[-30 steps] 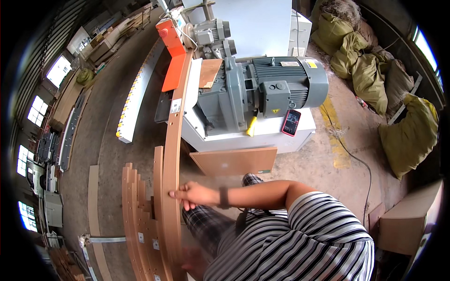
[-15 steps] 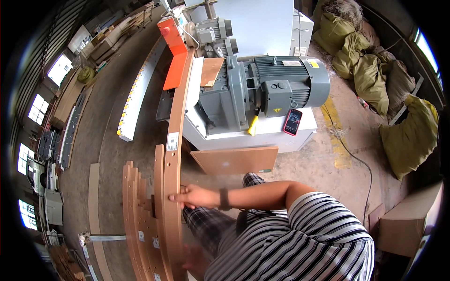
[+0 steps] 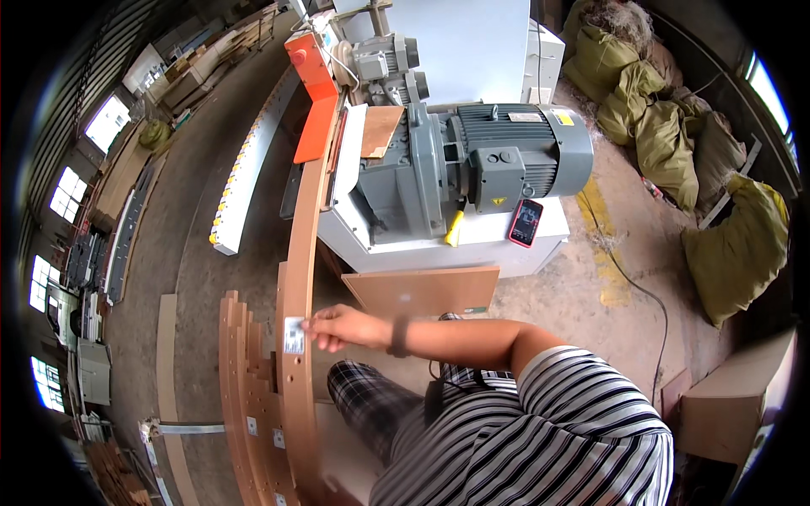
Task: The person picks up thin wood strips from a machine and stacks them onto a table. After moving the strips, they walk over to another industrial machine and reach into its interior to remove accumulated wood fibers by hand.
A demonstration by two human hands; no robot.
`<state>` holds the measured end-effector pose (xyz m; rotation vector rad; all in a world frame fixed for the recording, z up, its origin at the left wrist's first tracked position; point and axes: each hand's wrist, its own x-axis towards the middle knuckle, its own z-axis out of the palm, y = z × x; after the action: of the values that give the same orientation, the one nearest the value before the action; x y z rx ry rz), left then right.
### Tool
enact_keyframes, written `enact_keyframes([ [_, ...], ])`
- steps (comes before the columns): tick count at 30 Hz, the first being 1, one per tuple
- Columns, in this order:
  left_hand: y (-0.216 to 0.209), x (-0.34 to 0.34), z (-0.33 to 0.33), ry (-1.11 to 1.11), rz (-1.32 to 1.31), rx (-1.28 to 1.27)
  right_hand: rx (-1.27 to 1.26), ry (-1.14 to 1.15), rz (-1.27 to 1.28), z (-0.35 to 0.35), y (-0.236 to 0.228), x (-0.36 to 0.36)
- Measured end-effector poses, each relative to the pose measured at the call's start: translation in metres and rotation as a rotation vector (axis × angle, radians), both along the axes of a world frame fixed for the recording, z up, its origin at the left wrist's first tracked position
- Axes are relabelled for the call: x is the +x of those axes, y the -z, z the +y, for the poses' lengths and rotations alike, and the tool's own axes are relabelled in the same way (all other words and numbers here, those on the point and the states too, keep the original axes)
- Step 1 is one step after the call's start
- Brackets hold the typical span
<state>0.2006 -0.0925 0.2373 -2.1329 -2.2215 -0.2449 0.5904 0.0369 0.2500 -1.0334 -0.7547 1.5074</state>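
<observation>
My right hand (image 3: 342, 327) pinches the edge of a long brown wood-look board (image 3: 301, 253), right beside a white label (image 3: 294, 335) on its face. The fingers curl against the board's right edge. This board runs from the orange-fronted machine (image 3: 317, 101) down to the lower edge of the picture. Left of it lie several similar brown strips (image 3: 239, 379), with drilled holes and small labels. My left hand is not in view; a blurred dark patch by the board's near end cannot be made out.
A grey motor (image 3: 519, 143) sits on a white machine base (image 3: 396, 257), with a red-edged phone (image 3: 525, 223) and a yellow tool (image 3: 455, 228). A brown panel (image 3: 430, 288) leans below. Several stuffed sacks (image 3: 734, 249) and a cable (image 3: 629, 282) lie right; a white roller rail (image 3: 245, 177) stands left.
The long board has slid toward me and slightly left, its label now beside my right hand. That hand has moved up along the edge. My blurred left hand has left the lower part of the picture.
</observation>
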Motion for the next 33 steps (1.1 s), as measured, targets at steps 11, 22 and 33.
enact_keyframes([
  [11,-0.037,-0.149,-0.009,-0.49,0.241,0.22,0.153,-0.188,0.758,0.044,0.002,-0.029],
  [22,0.032,-0.236,0.016,-0.387,-1.959,0.585,0.094,0.265,0.444,0.014,-0.039,-0.032],
  [33,0.008,-0.136,0.042,-0.254,-2.081,0.671,0.113,0.416,0.367,0.032,-0.051,-0.008],
])
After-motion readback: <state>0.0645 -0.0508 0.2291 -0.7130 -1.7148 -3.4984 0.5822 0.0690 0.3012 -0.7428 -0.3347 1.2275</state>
